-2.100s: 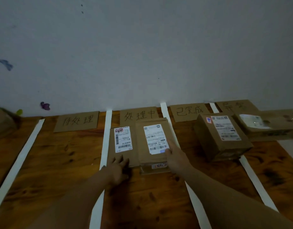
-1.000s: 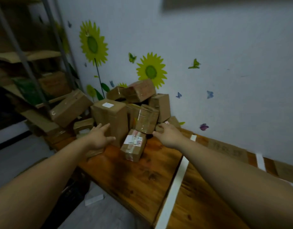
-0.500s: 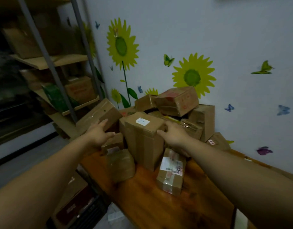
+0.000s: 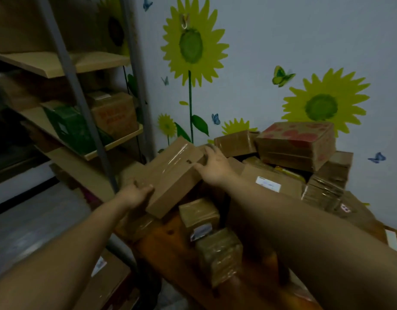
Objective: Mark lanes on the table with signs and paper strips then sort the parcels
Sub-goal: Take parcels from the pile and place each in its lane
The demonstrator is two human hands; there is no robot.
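Gripping the long brown parcel (image 4: 173, 175) at both ends, the hands had it between them at the near-left edge of the parcel pile (image 4: 282, 166). The left hand (image 4: 135, 194) curled round its low, near end; the right hand (image 4: 213, 163) pressed flat-fingered on its high, far end. Its long axis ran tilted, from lower left up to upper right, across the body. It looked raised off the counter (image 4: 170, 247), though the underside was hidden. Swinging it right toward the lanes would likely mean clearing the smaller taped parcel (image 4: 198, 214) just below.
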